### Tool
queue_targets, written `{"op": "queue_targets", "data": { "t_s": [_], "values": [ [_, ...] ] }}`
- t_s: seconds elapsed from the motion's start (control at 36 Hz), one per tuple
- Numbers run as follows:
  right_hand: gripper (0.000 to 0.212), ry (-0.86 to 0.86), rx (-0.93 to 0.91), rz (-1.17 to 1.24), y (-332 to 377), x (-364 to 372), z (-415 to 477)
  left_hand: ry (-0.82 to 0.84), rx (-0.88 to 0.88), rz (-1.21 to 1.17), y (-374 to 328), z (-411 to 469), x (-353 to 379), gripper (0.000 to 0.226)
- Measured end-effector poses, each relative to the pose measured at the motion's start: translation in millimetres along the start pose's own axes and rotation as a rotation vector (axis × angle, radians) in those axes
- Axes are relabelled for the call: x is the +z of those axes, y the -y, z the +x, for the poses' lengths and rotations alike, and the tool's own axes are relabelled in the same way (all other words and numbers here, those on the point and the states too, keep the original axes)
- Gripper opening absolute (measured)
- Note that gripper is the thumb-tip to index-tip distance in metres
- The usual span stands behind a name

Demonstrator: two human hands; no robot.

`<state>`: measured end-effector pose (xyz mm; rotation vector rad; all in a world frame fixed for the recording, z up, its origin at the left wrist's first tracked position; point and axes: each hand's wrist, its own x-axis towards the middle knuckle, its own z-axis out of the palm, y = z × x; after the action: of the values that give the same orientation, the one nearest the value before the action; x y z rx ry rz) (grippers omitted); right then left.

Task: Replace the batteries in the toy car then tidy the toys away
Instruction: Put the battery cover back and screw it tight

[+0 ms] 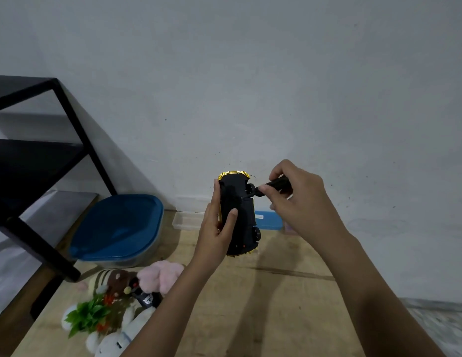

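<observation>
A gold toy car (237, 202) is held up in the air, turned so its black underside faces me. My left hand (218, 228) grips its left side, thumb lying across the underside. My right hand (297, 199) holds a black screwdriver (272, 185), whose tip touches the underside near the upper right wheel. On the wooden floor at lower left lies a heap of toys: a pink plush (163, 275), a brown striped plush (114, 279), a white plush (116, 338) and green plastic leaves (88, 316).
A lidded blue tub (116, 228) stands by the wall, under a black metal shelf rack (44, 155) at left. A small clear box with a blue lid (268, 220) lies against the grey wall behind the car. Bare wooden floor (276, 305) stretches to the right.
</observation>
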<state>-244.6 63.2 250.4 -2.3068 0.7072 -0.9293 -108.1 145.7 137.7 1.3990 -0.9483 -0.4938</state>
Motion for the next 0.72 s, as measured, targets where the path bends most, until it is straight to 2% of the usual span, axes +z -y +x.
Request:
{"op": "queue_targets", "data": {
  "t_s": [0.08,0.19,0.33,0.39,0.44,0.47,0.61,0.72],
  "values": [
    [0.022,-0.001,0.032,0.025,3,0,-3,0.0,-0.002,0.005,-1,-2,1,0.067],
    [0.005,0.027,-0.022,0.041,3,-1,-6,0.0,-0.007,-0.003,0,-3,3,0.067],
    [0.03,-0.054,0.078,0.034,4,-4,-9,0.011,-0.008,-0.001,-3,-7,5,0.065],
    [0.025,0.008,0.047,-0.001,2,-5,-12,0.001,-0.006,-0.001,-4,-7,4,0.065],
    [0.01,0.089,0.019,0.002,1,-5,-13,-0.007,-0.01,0.001,-4,-6,3,0.066],
    [0.015,0.108,0.011,0.009,0,-4,-13,-0.007,-0.014,-0.001,-3,-6,3,0.067],
    [0.016,-0.051,0.045,0.019,3,-2,-13,0.004,-0.021,-0.006,-4,-8,4,0.067],
    [0.011,0.022,0.034,0.041,0,-2,-14,-0.004,-0.016,-0.006,-3,-8,4,0.067]
  ]
}}
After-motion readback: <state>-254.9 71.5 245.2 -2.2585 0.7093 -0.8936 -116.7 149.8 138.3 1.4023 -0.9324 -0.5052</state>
